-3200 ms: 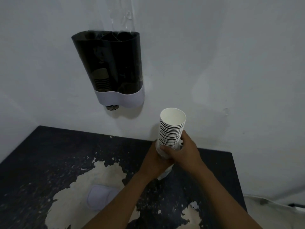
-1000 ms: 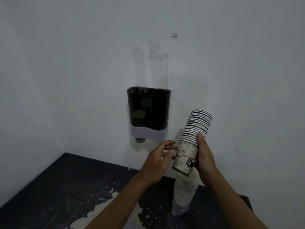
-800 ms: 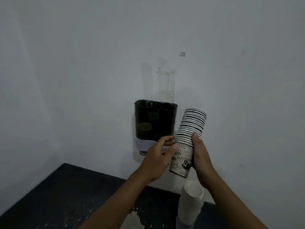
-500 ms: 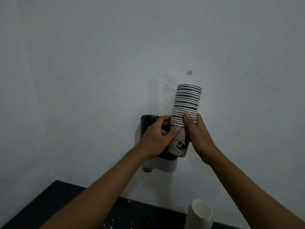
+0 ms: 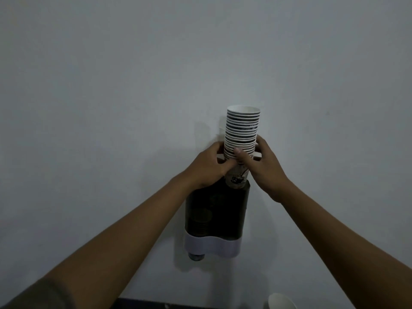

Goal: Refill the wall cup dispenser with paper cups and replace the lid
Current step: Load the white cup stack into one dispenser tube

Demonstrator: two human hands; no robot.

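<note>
Both hands grip upright ribbed cup stack, printed base entering dark dispenser.

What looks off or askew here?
Nothing damaged or spilled. The cup stack stands upright, its bottom entering the right side of the dispenser, held by left hand and right hand. The dispenser's lid isn't visible.

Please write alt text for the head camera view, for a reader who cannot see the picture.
Both hands, left hand and right hand, grip an upright stack of paper cups whose bottom end sits at the open top of a dark wall cup dispenser on a plain wall. A white cup rim shows at the bottom edge.
</note>
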